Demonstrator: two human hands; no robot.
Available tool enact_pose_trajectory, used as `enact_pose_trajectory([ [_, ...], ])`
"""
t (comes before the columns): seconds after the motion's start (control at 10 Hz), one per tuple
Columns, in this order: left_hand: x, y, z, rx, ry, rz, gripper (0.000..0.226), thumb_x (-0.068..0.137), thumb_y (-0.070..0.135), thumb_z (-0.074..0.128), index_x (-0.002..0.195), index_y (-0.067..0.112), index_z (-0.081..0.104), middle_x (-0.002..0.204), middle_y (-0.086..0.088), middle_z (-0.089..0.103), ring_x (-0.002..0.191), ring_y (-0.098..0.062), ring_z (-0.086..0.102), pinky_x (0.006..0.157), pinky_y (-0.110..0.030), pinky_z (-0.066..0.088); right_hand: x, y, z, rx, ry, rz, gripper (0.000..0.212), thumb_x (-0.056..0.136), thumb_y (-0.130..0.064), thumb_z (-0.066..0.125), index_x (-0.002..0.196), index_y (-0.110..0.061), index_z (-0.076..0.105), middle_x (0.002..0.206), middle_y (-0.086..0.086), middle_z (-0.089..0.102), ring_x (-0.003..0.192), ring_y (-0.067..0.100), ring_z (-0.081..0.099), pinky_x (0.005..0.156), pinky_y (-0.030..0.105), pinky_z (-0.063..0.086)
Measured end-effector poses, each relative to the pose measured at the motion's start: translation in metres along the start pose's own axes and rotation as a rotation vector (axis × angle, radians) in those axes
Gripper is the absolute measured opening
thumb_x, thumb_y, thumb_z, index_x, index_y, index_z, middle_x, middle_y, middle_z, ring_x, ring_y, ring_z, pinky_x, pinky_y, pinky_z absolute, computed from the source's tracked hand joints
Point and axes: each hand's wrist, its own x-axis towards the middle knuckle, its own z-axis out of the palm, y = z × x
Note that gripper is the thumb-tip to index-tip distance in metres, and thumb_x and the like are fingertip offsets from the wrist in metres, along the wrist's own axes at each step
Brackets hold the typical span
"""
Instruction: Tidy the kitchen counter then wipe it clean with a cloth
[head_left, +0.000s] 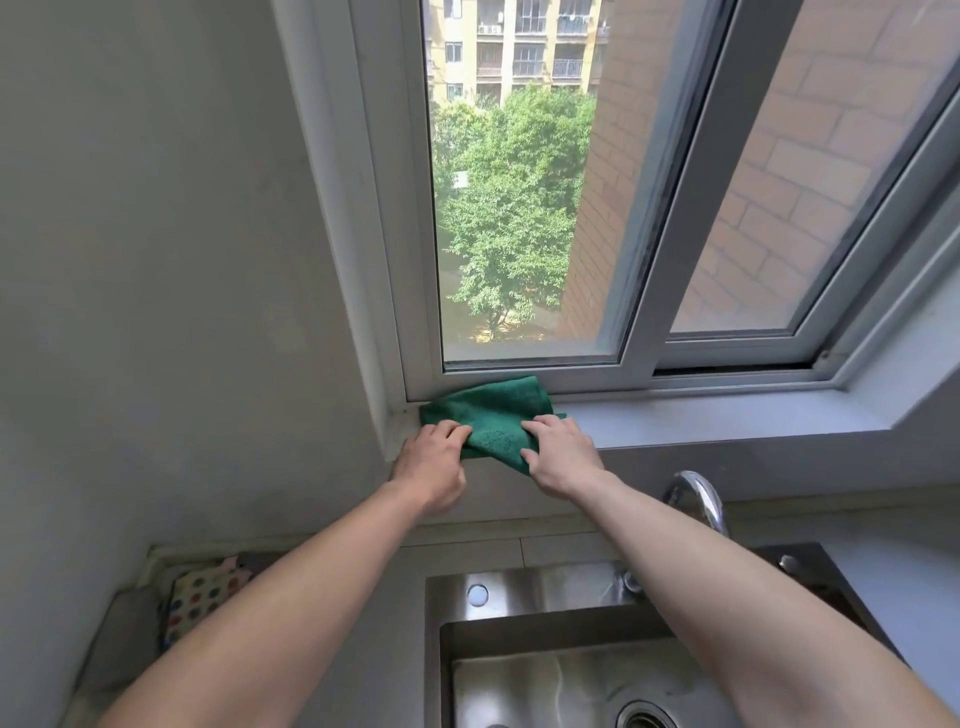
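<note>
A green cloth (493, 410) lies folded on the window sill (701, 421), in the sill's left corner against the window frame. My left hand (434, 462) grips the cloth's left edge, fingers curled over it. My right hand (563, 454) holds the cloth's right side, fingers bent onto the fabric. Both arms reach up over the sink (519, 654). The grey counter (904, 561) shows only as strips left and right of the sink.
A chrome tap (698, 499) rises behind the sink, just under my right forearm. A polka-dot cloth (205, 597) lies on the counter at the far left by the wall. The sliding window (524, 208) stands directly behind the sill.
</note>
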Motion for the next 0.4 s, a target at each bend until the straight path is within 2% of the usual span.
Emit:
enact_pose_trajectory([
  [0.1,-0.008,0.002,-0.007,0.029,0.017,0.004,0.069,0.090,0.018,0.047,0.156,0.023,0.031,0.163,-0.001,0.028,0.150,-0.025,0.023,0.123,-0.041,0.023,-0.007,-0.005,-0.008,0.005,-0.020,-0.006,0.057,0.100,-0.038,0.054,0.154,-0.028,0.037,0.160,-0.005,0.034,0.144,0.024,0.032,0.115,0.044,0.031],
  [0.2,-0.026,0.006,-0.017,0.022,0.049,0.011,0.076,0.086,0.015,0.050,0.159,0.022,0.026,0.167,-0.003,0.018,0.154,-0.027,0.012,0.127,-0.040,0.012,-0.024,-0.007,-0.012,0.065,0.047,-0.035,0.058,0.099,-0.035,0.057,0.154,-0.029,0.038,0.161,-0.006,0.034,0.144,0.022,0.032,0.117,0.043,0.029],
  [0.3,-0.063,0.008,-0.028,-0.044,0.083,0.044,0.076,0.085,0.015,0.052,0.157,0.025,0.030,0.167,0.000,0.018,0.155,-0.025,0.011,0.128,-0.038,0.011,-0.051,-0.012,-0.017,0.162,0.114,-0.055,0.058,0.097,-0.033,0.059,0.152,-0.028,0.042,0.160,-0.006,0.036,0.144,0.021,0.033,0.121,0.040,0.027],
  [0.4,-0.107,0.003,-0.033,-0.178,0.071,0.083,0.074,0.087,0.018,0.055,0.156,0.032,0.031,0.166,0.007,0.019,0.154,-0.018,0.013,0.127,-0.040,0.016,-0.086,-0.018,-0.019,0.377,0.209,-0.038,0.056,0.094,-0.029,0.063,0.148,-0.028,0.048,0.157,-0.008,0.040,0.143,0.018,0.035,0.121,0.034,0.027],
])
